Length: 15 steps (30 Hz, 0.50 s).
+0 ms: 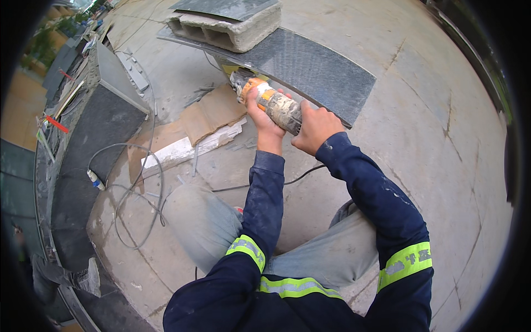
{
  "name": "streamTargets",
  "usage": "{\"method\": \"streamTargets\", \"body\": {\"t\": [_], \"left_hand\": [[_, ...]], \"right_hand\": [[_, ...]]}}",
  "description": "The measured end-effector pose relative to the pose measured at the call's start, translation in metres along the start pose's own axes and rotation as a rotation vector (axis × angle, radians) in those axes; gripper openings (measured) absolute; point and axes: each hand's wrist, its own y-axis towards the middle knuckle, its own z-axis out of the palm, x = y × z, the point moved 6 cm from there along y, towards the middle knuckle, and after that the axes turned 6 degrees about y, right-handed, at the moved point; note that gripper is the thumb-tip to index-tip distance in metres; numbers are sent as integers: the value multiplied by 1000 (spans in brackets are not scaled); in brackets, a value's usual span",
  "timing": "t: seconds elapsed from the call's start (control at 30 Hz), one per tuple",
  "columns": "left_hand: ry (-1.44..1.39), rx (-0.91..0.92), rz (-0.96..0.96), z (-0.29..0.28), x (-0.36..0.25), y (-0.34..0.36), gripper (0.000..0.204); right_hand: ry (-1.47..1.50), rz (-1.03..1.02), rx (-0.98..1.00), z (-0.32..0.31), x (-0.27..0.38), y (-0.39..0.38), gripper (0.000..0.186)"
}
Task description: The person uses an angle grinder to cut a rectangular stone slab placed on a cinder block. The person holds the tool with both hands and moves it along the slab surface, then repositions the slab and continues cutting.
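Both of my hands are closed around a dusty orange angle grinder [283, 110]. My left hand [266, 123] wraps the body near its orange front part, fingertips showing on the far side. At the rear end, my right hand [319, 126] grips the casing. The grinder's head points to the upper left, by the near edge of a dark grey stone slab [323, 72]. Whether its disc touches the slab I cannot tell, since the head hides that spot. A hollow concrete block [243, 34] rests on the slab, with another dark slab piece [221, 8] on top.
Below the grinder lie flattened cardboard [213, 113], a white dusty strip [193, 148] and thin stone offcuts. A grey cable [119, 207] loops across the concrete floor, beside a blue-and-white plug [95, 180]. A low dark stone-faced wall [91, 133] curves along the left.
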Motion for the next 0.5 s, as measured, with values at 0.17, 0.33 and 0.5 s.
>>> {"method": "streamTargets", "body": {"t": [0.17, 0.33, 0.5], "left_hand": [[69, 22, 7, 0, -1, 7, 50], [60, 12, -5, -6, 0, 14, 49], [49, 6, -18, -11, 1, 13, 49]], "right_hand": [[11, 11, 13, 1, -4, 7, 59], [21, 9, 13, 7, -6, 13, 60], [22, 17, 27, 11, -7, 13, 57]]}}
